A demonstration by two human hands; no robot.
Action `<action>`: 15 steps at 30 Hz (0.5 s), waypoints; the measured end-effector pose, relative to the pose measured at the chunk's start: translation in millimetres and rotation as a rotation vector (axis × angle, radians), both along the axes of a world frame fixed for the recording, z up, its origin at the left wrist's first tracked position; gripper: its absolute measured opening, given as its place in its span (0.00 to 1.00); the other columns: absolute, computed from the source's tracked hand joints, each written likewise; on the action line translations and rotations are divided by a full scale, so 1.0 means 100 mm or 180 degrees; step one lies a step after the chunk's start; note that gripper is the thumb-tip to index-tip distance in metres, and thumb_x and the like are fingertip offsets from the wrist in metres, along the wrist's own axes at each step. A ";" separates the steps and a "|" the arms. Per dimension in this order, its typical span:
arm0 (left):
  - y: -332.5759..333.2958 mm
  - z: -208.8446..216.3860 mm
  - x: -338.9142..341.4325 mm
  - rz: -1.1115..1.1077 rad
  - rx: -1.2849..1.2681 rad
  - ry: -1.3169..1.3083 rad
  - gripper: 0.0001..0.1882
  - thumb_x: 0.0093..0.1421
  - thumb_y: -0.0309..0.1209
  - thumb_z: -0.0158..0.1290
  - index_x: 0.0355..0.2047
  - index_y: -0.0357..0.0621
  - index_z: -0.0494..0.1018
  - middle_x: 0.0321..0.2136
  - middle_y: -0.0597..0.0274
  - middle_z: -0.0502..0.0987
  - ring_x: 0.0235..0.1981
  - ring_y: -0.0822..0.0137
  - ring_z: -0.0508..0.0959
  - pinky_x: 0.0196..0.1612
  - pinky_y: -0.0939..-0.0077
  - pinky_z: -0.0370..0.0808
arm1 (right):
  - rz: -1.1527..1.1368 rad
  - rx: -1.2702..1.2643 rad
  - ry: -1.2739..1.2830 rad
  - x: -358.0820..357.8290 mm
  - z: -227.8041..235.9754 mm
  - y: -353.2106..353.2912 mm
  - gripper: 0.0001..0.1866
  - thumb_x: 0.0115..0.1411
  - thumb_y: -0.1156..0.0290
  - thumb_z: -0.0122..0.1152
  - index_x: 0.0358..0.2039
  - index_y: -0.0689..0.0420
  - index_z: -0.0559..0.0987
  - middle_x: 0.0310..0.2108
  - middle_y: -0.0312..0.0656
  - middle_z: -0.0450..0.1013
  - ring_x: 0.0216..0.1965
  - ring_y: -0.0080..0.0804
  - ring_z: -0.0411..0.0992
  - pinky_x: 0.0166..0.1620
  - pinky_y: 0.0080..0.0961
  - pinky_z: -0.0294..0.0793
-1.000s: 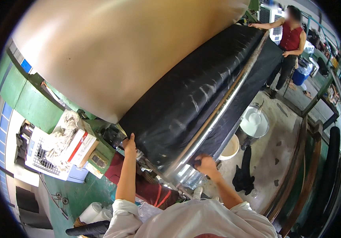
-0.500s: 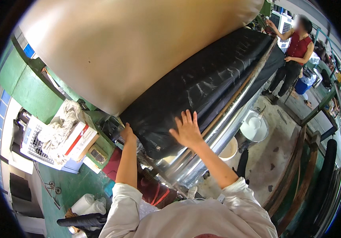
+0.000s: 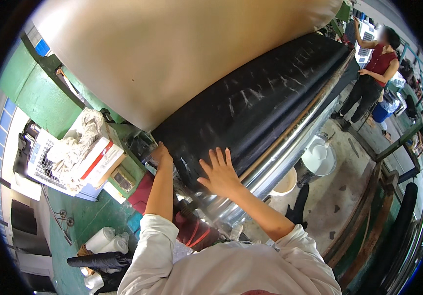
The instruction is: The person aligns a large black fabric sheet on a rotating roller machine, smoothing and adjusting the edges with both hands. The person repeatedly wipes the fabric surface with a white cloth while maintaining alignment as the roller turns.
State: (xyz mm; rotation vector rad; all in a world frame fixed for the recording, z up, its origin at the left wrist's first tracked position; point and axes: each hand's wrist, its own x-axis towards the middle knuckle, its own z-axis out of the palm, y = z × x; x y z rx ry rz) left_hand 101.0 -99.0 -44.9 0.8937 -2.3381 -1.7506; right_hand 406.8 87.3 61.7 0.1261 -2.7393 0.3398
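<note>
A wide sheet of black fabric with pale creases and streaks runs up against a large tan roller. My right hand lies on its near part, palm down and fingers spread. At the left edge of the sheet, my left hand is closed on the fabric's border; most of its fingers are hidden. Below my right hand, a shiny metal roller stretches toward the far right, with a brownish bar alongside it.
To the left, a box of crumpled pale cloth stands by green machinery. Buckets sit on the floor right of the roller. A person in a red top stands at the machine's far end. Wrapped rolls lie lower left.
My right hand has shifted left and slightly down across the black fabric, fingers still spread. My left hand stays at the edge, a little higher. The other person's hand is raised higher.
</note>
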 end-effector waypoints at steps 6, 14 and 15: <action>0.46 0.61 0.75 -0.1291 0.1177 -0.0314 0.31 0.53 0.53 0.61 0.43 0.36 0.75 0.39 0.54 0.79 0.36 0.61 0.79 0.36 0.67 0.76 | 0.0225 0.0063 -0.0248 0.05 0.02 -0.13 0.31 0.65 0.45 0.42 0.63 0.49 0.67 0.64 0.57 0.57 0.67 0.60 0.49 0.67 0.61 0.37; 0.15 0.87 1.38 -0.2089 -0.0541 0.0387 0.20 0.55 0.38 0.64 0.39 0.32 0.77 0.33 0.55 0.80 0.31 0.61 0.79 0.36 0.68 0.75 | 0.1087 -0.1158 0.0176 0.07 -0.06 -0.26 0.25 0.62 0.58 0.54 0.57 0.54 0.72 0.61 0.54 0.62 0.65 0.55 0.55 0.68 0.52 0.46; 0.08 0.77 1.26 -0.2223 -0.0881 0.0609 0.21 0.55 0.40 0.63 0.38 0.30 0.76 0.34 0.49 0.80 0.34 0.55 0.79 0.38 0.65 0.74 | 0.1137 -0.1634 0.0294 0.01 -0.05 -0.15 0.24 0.60 0.61 0.57 0.56 0.56 0.72 0.61 0.54 0.62 0.64 0.56 0.56 0.68 0.50 0.48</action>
